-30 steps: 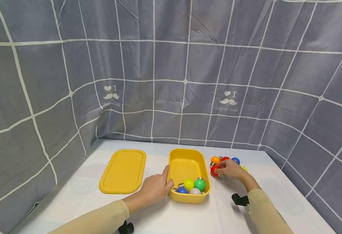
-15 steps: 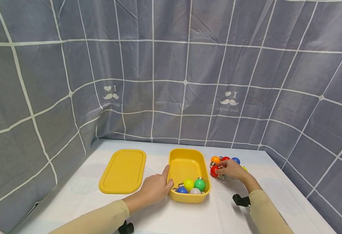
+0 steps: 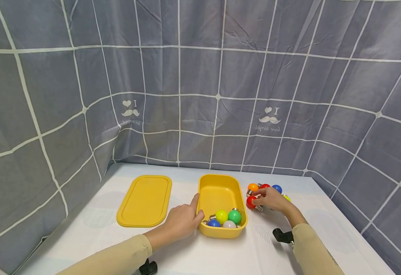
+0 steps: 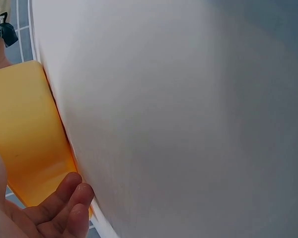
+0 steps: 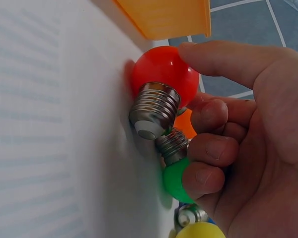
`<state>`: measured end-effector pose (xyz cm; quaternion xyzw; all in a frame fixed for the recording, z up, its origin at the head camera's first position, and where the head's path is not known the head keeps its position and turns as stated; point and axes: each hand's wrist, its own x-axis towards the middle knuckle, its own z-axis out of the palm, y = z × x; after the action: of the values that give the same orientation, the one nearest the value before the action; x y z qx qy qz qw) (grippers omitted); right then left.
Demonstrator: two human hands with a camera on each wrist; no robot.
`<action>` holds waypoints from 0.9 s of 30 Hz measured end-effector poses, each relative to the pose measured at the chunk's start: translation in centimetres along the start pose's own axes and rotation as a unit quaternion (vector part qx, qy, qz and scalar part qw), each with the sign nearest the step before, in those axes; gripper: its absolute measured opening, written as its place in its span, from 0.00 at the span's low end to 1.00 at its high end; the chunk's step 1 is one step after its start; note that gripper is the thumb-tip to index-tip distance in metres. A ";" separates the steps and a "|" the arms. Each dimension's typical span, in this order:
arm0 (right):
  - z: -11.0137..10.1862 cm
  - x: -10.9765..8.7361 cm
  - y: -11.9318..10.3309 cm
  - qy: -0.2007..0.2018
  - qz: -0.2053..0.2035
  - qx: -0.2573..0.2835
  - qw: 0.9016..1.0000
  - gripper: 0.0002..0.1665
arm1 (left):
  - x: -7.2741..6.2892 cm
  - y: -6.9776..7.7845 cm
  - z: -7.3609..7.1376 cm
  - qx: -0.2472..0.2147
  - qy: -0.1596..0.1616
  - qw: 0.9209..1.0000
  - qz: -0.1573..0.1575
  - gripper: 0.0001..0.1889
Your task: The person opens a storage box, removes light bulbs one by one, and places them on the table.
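My left hand (image 3: 183,219) rests against the left side of a yellow plastic box (image 3: 221,236), index finger stretched along the rim. In the left wrist view, several fingertips (image 4: 77,213) lie by the box's outer wall. Right of the box, my right hand (image 3: 272,200) pinches a red light bulb (image 5: 159,69) by its round globe, thumb on one side; its metal screw base points toward the right wrist camera. Close beside it are an orange bulb (image 3: 253,187), another red bulb (image 3: 264,186), a blue bulb (image 3: 277,188), a green bulb (image 5: 175,181) and a yellow bulb (image 5: 201,230).
Inside the box, at its near end, lie a yellow-green bulb (image 3: 221,217), a green bulb (image 3: 234,217), a blue bulb (image 3: 214,223) and a white bulb (image 3: 229,224). A flat yellow lid (image 3: 144,200) lies at left on the white-covered table (image 3: 186,256). A grey checked curtain (image 3: 200,76) surrounds the table.
The red bulb at my right fingers has shifted very slightly toward the table's near side. My left hand and the box stay in place.
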<state>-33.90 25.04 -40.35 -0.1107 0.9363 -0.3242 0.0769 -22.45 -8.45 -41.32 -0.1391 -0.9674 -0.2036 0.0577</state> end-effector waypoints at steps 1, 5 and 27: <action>0.0 0.0 0.0 0.000 0.000 0.001 1.000 0.23 | 0.0 0.0 0.0 0.000 0.001 1.000 0.000 0.35; 0.0 0.1 0.2 0.000 0.000 0.003 1.000 0.23 | 0.0 0.1 0.0 0.001 -0.001 1.000 -0.002 0.35; 0.2 -0.1 0.4 -0.002 0.000 -0.008 1.000 0.16 | -0.2 0.6 0.0 0.008 0.005 1.000 -0.009 0.34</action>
<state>-33.86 25.22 -40.75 -0.1122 0.9388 -0.3162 0.0777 -22.06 -7.96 -41.07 -0.1291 -0.9700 -0.1966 0.0614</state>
